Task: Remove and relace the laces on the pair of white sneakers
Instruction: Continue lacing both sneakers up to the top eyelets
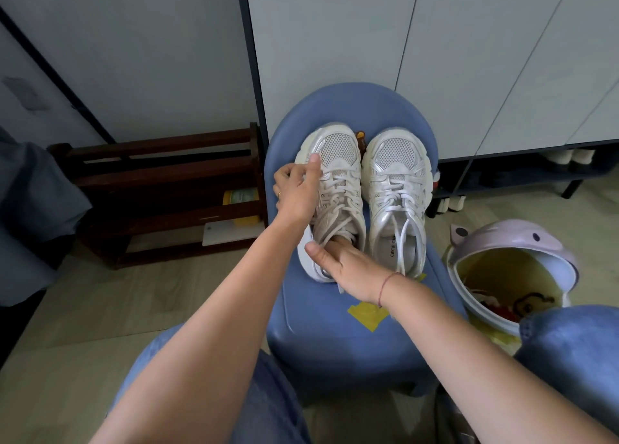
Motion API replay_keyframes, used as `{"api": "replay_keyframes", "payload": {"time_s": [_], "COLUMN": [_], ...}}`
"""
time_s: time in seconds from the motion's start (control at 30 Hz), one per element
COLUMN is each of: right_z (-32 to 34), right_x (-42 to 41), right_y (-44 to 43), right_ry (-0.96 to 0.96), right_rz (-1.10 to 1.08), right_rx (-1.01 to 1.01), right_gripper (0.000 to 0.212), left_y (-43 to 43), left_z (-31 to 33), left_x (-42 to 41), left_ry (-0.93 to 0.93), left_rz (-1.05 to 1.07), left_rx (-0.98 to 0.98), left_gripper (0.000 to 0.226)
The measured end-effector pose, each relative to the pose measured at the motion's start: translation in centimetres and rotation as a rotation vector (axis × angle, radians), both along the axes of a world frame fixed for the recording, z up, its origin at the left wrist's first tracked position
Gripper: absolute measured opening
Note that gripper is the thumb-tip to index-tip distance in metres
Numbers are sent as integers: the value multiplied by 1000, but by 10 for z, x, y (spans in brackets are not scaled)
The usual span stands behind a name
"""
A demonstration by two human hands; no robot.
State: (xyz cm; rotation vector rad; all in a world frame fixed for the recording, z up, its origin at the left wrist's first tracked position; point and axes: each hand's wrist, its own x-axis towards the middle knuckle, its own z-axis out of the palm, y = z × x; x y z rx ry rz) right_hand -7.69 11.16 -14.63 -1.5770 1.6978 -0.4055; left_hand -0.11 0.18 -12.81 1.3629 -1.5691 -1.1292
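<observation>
Two white sneakers stand side by side on a blue stool (338,329), toes pointing away from me. Both are laced with white laces. My left hand (296,191) holds the outer side of the left sneaker (338,175), its thumb pressed on the toe area. My right hand (341,269) grips the same shoe at the heel, fingers tucked inside the opening and thumb on the outer edge. The right sneaker (397,196) sits untouched, its loose lace ends (403,239) hanging down over the insole.
A lilac bin (512,269) with an open lid and rubbish inside stands to the right of the stool. A dark wooden shoe rack (160,189) is at the left. White cabinet doors (435,58) rise behind. My knees in jeans frame the bottom.
</observation>
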Motion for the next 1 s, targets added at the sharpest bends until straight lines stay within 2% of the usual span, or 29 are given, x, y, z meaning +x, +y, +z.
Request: {"api": "replay_keyframes", "payload": {"time_s": [0.13, 0.2, 0.4, 0.47, 0.53, 0.67, 0.73, 0.83, 1.0], "right_z": [-6, -7, 3, 5, 4, -5, -12, -19, -18], "right_x": [1, 1, -6, -7, -5, -3, -4, -6, -12], "right_y": [11, 20, 42, 45, 44, 30, 21, 8, 13], "right_ry": [246, 340, 435, 374, 226, 57, 60, 131, 178], "right_rz": [-7, 7, -70, -89, -57, 10, 7, 10, -8], "right_rx": [-54, -100, -311, -380, -418, -319, -277, -225, -224], "right_gripper": [65, 62, 45, 45, 51, 74, 75, 61, 52], "left_y": [4, 6, 7, 7, 7, 6, 6, 6, 5], "left_z": [3, 4, 5, 5, 5, 4, 4, 4, 3], "left_x": [1, 2, 4, 4, 4, 4, 5, 5, 6], "left_ry": [6, 2, -3, -7, -13, -14, -7, -5, 3], "left_rz": [-14, -24, -28, -31, -31, -30, -33, -37, -50], "left_rx": [7, 11, 11, 8, 7, 0, 7, 7, 13], "left_gripper": [51, 51, 53, 54, 54, 54, 54, 55, 54]}}
